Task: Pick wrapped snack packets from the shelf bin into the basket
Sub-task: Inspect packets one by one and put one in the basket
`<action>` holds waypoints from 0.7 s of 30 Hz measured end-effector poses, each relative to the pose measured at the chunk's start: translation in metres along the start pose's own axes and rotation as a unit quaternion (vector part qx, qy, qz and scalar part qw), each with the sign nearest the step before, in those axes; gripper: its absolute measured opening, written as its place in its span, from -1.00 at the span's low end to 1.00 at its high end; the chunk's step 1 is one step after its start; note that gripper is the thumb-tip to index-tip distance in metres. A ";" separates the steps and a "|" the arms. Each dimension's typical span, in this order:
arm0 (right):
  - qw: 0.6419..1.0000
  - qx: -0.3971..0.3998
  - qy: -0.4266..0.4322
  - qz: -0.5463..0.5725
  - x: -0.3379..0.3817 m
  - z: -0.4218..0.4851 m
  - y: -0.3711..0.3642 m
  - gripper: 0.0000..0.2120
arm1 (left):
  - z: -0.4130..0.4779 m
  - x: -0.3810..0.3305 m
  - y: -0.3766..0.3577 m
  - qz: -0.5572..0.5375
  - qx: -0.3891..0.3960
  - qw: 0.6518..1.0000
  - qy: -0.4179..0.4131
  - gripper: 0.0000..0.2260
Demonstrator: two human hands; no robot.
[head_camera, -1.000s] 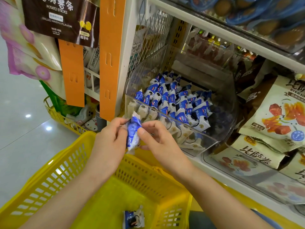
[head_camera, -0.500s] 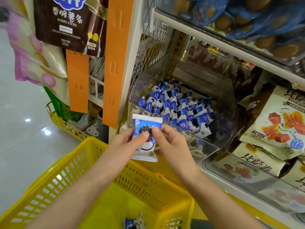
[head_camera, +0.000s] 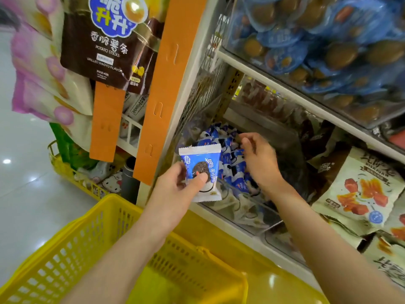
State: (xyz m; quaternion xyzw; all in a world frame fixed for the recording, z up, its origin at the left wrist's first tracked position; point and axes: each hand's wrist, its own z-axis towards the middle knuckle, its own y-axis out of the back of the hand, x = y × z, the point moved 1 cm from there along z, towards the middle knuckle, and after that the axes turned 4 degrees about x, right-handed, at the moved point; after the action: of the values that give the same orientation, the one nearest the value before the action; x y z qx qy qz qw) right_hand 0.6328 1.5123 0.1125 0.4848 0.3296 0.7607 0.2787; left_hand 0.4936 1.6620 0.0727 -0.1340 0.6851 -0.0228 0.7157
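The left grip (head_camera: 175,187) is clamped on a blue-and-white snack packet (head_camera: 203,159), thumb on its front, holding it upright just before the clear shelf bin (head_camera: 252,216), above the yellow basket (head_camera: 105,227). The right grip (head_camera: 260,163) hovers over the bin's piled packets (head_camera: 232,156), fingers loosely bent and apart, holding nothing.

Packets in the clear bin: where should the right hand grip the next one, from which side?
Likely pinch the crimped end of a top packet, coming from above through the open top of the clear bin. They lie loosely heaped, ends sticking up, and the front wall blocks a frontal reach. The right hand hovers over them.
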 end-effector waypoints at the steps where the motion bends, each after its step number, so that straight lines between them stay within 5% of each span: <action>1: 0.998 0.018 -0.042 -0.037 -0.009 0.014 -0.003 -0.76 | 0.002 -0.001 -0.001 -0.007 -0.002 1.000 0.000 -0.84; 10: 0.952 0.150 -0.215 -0.161 -0.039 0.060 -0.024 -0.68 | 0.014 -0.009 0.005 -0.039 -0.036 0.999 0.004 -0.80; 16: 0.951 0.153 -0.261 -0.058 -0.041 0.064 -0.023 -0.71 | 0.018 -0.010 0.004 -0.040 -0.044 0.998 0.012 -0.75; 18: 0.946 0.164 -0.269 -0.073 -0.042 0.064 -0.024 -0.61 | 0.019 -0.010 0.003 -0.034 -0.046 0.998 0.015 -0.73; 21: 0.942 0.185 -0.255 -0.120 -0.039 0.064 -0.026 -0.73 | 0.020 -0.008 0.001 -0.019 -0.044 0.999 0.020 -0.72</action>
State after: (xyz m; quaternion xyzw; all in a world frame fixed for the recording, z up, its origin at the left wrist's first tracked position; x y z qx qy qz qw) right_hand 0.7091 1.5144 0.0907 0.6624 0.4381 0.4984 0.3476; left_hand 0.5124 1.6681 0.0810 -0.1783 0.6971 -0.0091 0.6944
